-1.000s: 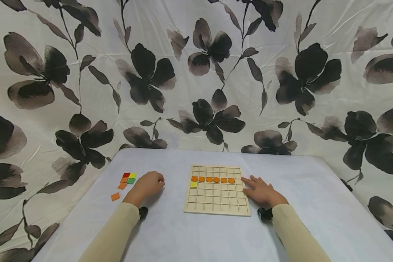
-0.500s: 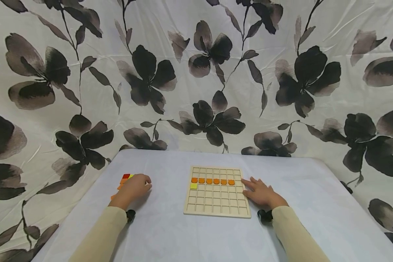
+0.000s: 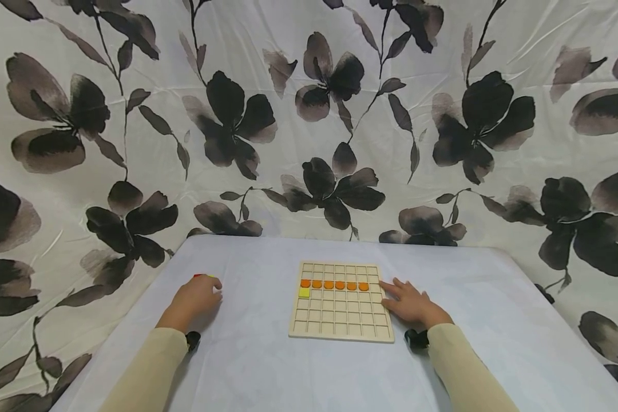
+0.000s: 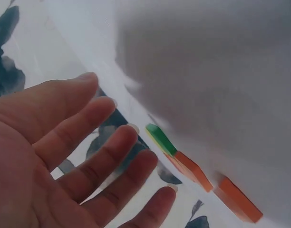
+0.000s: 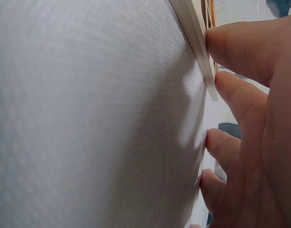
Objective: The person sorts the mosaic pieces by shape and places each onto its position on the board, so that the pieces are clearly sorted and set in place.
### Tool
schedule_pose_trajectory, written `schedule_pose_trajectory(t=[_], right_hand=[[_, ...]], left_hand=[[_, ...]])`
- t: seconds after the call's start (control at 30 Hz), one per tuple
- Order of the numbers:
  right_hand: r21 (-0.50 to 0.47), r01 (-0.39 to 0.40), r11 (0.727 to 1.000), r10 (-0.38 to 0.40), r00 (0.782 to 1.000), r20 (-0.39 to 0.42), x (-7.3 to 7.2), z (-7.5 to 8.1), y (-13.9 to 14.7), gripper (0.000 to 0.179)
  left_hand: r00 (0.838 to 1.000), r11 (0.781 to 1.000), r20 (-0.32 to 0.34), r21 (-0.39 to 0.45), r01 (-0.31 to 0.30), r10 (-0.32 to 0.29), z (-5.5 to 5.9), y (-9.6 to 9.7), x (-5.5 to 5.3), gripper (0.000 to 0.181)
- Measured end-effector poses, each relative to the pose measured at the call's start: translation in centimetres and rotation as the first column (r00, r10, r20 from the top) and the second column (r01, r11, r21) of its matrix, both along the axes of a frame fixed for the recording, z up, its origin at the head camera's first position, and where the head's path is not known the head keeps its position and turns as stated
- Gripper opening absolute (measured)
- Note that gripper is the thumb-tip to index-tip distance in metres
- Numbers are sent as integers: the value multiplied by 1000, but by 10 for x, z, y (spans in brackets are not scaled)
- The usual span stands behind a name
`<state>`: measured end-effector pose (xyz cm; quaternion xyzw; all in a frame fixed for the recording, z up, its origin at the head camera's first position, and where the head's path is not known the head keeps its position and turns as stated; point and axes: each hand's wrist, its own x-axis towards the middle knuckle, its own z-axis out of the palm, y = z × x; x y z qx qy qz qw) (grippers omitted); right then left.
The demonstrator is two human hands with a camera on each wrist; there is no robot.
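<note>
My left hand [image 3: 193, 300] hovers over a small group of square tiles at the left of the table, its fingers spread and holding nothing. Most of the group is hidden beneath it in the head view, where only slivers of a red tile [image 3: 198, 275] and a yellow tile show. Past the fingertips, the left wrist view shows a green tile [image 4: 160, 137] and orange tiles [image 4: 238, 199] lying flat. My right hand [image 3: 414, 304] rests at the right edge of a wooden grid board [image 3: 340, 329], thumb and a fingertip touching its rim, other fingers on the cloth.
On the board, a row of several orange discs [image 3: 340, 285] runs across, with a yellow square tile [image 3: 304, 292] below its left end. A white cloth [image 3: 257, 366] covers the table. Behind it hangs a floral curtain [image 3: 288, 137].
My left hand has moved leftward, from between the tiles and the board to over the tiles, covering most of them. The right hand and the board have stayed put.
</note>
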<state>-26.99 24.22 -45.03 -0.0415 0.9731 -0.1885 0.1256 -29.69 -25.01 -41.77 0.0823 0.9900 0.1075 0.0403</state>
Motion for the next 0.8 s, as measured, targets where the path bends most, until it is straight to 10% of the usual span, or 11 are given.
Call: schedule_pose_trajectory(t=[0.8], right_hand=[[4, -11, 1000, 11, 1000, -3, 2, 0, 1, 56]], left_hand=[[992, 995, 94, -53, -83, 88, 3, -27, 9, 14]])
